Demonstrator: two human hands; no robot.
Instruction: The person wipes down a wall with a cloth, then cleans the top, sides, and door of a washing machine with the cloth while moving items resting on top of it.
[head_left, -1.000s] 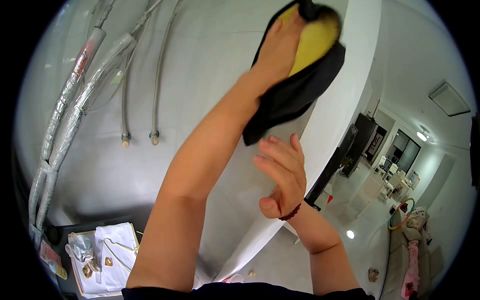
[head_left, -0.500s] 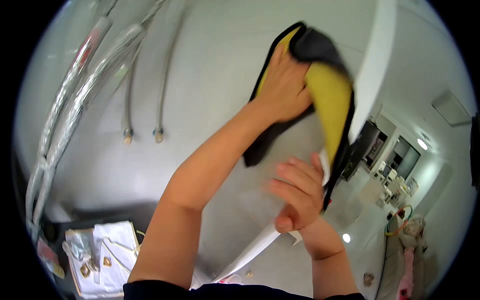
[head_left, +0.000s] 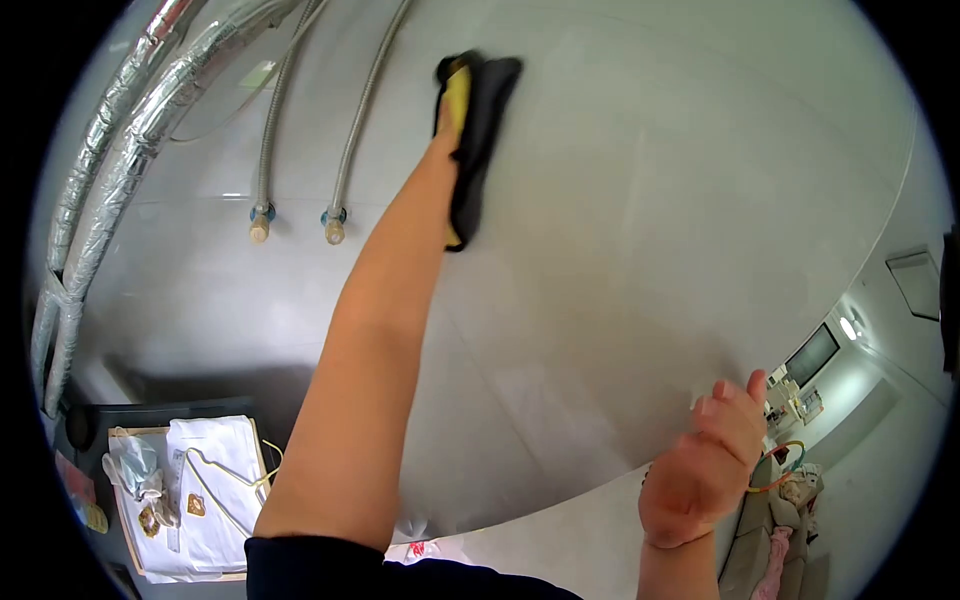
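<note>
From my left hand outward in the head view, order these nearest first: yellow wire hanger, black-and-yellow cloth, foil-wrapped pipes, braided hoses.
1. Black-and-yellow cloth: in your left hand
2. Braided hoses: just left
3. Foil-wrapped pipes: farther left
4. Yellow wire hanger: lower left

a: what fills the middle?

b: a glossy grey wall (head_left: 640, 220), with foil-wrapped pipes (head_left: 125, 150) at ten o'clock and two braided hoses (head_left: 361, 110) at eleven.

a: and the edges?

b: a black table (head_left: 115, 412) at eight, pale floor (head_left: 575, 530) near six, a sofa (head_left: 748, 560) between four and five, a bright ceiling light (head_left: 850, 328) at three.
</note>
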